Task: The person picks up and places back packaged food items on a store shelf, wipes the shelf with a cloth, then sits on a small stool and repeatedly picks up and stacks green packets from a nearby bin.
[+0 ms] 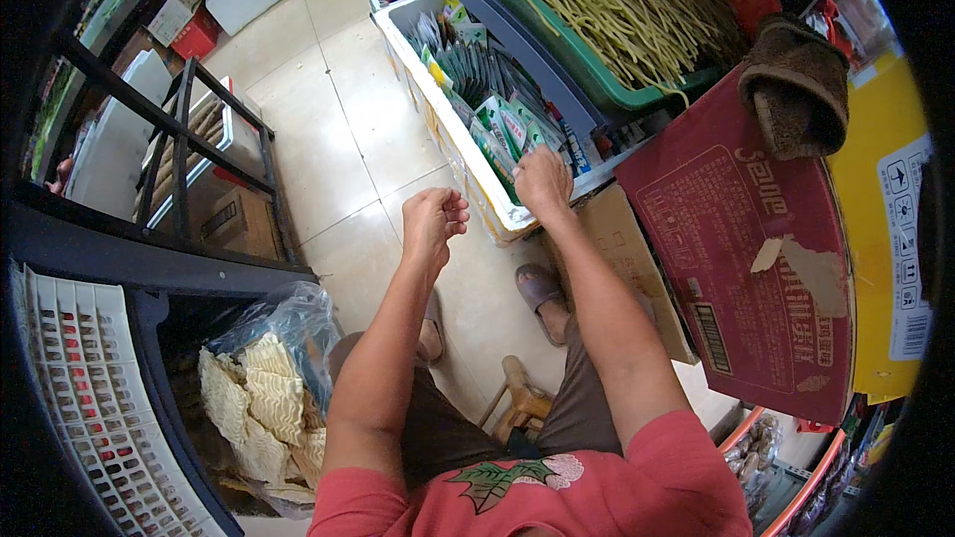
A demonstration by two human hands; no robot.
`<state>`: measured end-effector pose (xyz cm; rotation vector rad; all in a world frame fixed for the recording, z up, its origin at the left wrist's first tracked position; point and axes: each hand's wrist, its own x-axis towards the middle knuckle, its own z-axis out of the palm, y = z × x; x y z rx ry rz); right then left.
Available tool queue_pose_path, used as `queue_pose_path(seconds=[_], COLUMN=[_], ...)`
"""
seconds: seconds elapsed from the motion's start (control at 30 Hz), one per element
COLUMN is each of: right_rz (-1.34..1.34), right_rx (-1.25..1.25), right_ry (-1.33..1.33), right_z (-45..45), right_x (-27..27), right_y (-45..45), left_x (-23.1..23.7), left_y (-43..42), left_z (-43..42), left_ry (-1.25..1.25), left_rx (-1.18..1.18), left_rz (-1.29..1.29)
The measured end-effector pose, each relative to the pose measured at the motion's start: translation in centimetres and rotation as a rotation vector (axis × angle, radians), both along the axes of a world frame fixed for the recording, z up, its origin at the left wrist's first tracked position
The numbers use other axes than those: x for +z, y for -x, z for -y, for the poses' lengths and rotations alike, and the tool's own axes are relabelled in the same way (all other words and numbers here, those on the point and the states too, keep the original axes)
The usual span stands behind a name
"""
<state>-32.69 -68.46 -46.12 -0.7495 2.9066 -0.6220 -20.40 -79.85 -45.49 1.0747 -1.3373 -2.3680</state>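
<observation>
My right hand (543,177) reaches over the near end of a white foam box (515,216), its fingertips down at the seed-packet-like sachets. Whether those fingers grip a packet is hidden by the back of the hand. Green and white printed packets (504,123) stand upright beside it, and darker packets (477,67) fill rows farther along the box. Left of the box, above the tiled floor (351,156), hangs my left hand (435,222). Its fingers are curled in, and nothing shows between them.
A green tub (597,78) of long yard-like beans (597,0) overhangs the box. At right stand a dark red carton (746,239) and a brown cloth (798,89). A black metal rack (224,268), bagged dried noodle sheets (268,395) and a white plastic basket (97,388) flank my left. A wooden stool (522,403) sits beneath me.
</observation>
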Motion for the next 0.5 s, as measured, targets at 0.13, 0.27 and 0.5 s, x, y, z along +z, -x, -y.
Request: queue_pose_path(seconds=[0.13, 0.27, 0.5], right_rz=[-0.153, -0.143, -0.231], right_rx=[0.03, 0.108, 0.273], right_ry=[0.187, 0.422, 0.844], right_z=[-0.8, -1.9, -4.3], right_x=[2.5, 3.5, 6.4], right_y=[-0.3, -1.1, -2.8], left_x=[0.2, 0.7, 1.1], left_y=[0.3, 0.2, -0.4], left_z=[0.0, 0.3, 2.4], left_ry=[0.007, 0.014, 0.245], left_rx=[0.005, 0.022, 0.119], left_rz=[-0.02, -0.052, -0.108])
